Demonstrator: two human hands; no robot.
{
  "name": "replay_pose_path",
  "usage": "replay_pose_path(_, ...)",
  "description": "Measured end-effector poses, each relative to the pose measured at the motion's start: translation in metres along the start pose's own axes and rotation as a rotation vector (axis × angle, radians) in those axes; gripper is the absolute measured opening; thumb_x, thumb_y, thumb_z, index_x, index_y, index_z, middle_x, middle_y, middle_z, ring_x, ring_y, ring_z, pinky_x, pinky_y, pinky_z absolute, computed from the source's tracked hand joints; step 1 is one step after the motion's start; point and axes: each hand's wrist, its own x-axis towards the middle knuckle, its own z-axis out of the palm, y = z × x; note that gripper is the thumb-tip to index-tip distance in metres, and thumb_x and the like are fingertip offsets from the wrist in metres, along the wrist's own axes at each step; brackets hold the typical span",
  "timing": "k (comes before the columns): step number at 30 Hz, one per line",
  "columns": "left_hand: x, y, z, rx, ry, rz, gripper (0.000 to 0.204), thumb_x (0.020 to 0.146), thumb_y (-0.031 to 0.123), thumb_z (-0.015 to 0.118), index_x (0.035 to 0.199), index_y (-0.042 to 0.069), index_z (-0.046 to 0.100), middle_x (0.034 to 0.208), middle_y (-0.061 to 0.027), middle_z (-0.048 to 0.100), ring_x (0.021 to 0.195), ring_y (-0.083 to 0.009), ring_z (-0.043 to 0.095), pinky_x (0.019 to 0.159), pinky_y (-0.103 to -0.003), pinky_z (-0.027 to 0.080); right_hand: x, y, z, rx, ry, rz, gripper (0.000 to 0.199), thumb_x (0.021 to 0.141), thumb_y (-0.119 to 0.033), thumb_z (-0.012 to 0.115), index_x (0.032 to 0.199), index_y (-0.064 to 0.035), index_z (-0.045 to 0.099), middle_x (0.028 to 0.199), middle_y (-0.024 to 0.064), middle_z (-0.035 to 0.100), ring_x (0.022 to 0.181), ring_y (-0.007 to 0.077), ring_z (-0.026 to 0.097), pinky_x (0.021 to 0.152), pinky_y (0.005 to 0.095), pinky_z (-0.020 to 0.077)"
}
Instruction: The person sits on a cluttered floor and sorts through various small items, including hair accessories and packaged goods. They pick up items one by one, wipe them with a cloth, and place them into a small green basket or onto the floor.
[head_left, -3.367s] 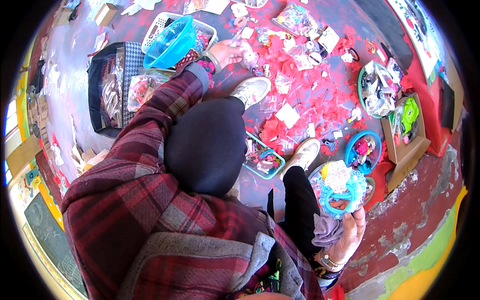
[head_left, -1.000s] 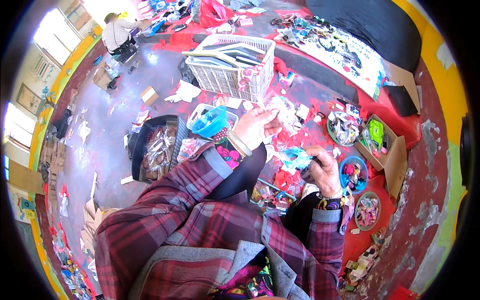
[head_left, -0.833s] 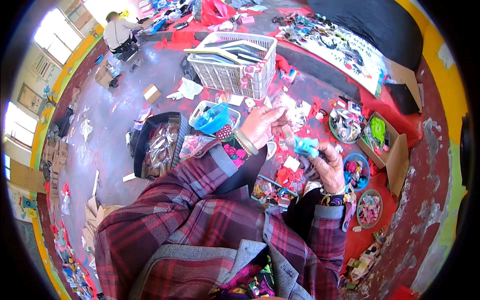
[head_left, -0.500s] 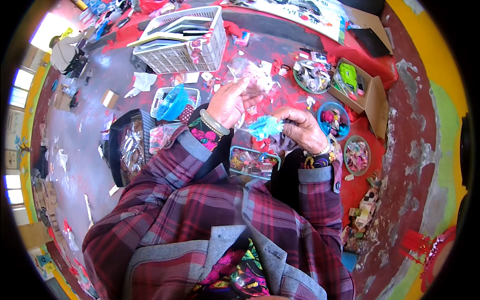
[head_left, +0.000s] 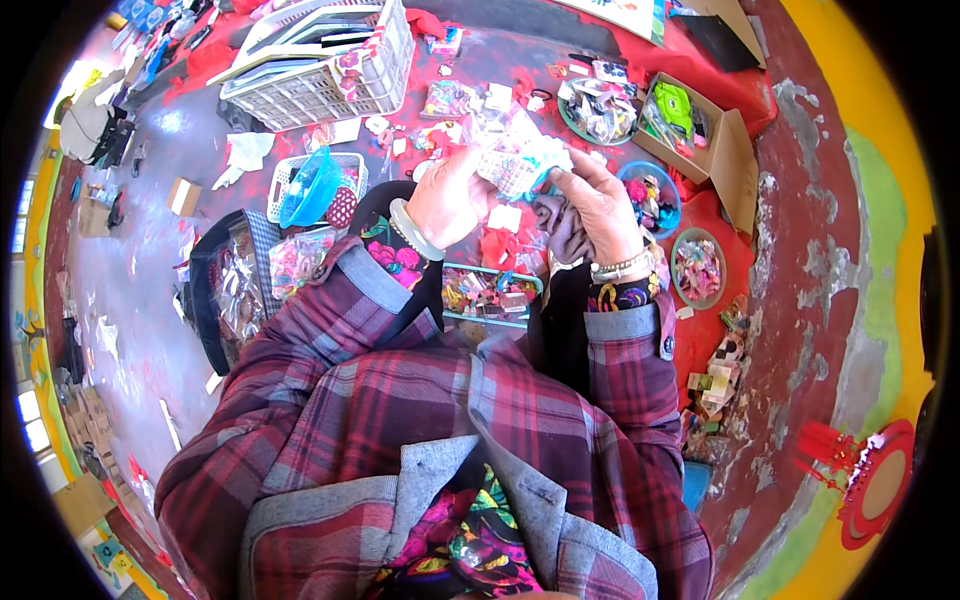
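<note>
Left hand (head_left: 447, 200): closed on the left edge of a small clear packet (head_left: 512, 166), held above the lap. Right hand (head_left: 600, 205): pinched on the packet's right edge. Risk, as judged: slippery film could be let slip, its contents lost among floor scraps (head_left: 500, 245). Packet: glossy, crinkled, pale, with blue trim.

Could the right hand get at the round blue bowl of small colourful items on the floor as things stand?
Probably not at once: the right hand and left hand together hold a small clear packet. The blue bowl lies just beside it, with nothing in between.
</note>
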Motion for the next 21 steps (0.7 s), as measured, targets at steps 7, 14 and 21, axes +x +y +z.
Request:
replay_pose_path(7,0.004,-0.01,-0.02,0.013,-0.053,-0.296,0.046,0.093,0.036,0.03,0.121,0.0,0.041,0.121,-0.0126,0.047,0.112,-0.022,0.045,0.095,-0.036,0.035,-0.015,-0.009,-0.044,0.07,0.137,-0.035,0.013,0.081,-0.007,0.051,0.086,0.0021,0.059,0.073,0.006,0.061,0.058,0.0115,0.058,0.05,0.0217,0.0452)
replay_pose_path(14,0.028,-0.05,0.027,0.07,-0.095,-0.499,0.057,0.092,0.043,0.026,0.125,-0.003,0.036,0.126,-0.0177,0.041,0.117,-0.0261,0.041,0.094,-0.037,0.036,-0.078,-0.014,-0.12,0.125,0.39,-0.193,0.013,0.082,-0.006,0.05,0.09,-0.0001,0.058,0.08,0.0068,0.062,0.064,0.013,0.06,0.053,0.0213,0.0478)
replay_pose_path(21,0.023,-0.029,0.014,0.156,-0.065,-0.44,0.056,0.092,0.043,0.024,0.118,-0.003,0.045,0.12,-0.0188,0.047,0.111,-0.0255,0.047,0.088,-0.034,0.04,-0.147,0.036,-0.251,-0.07,0.721,-0.05,0.017,0.083,-0.01,0.051,0.096,0.0001,0.057,0.08,0.0053,0.061,0.063,0.0115,0.058,0.054,0.0221,0.0454)
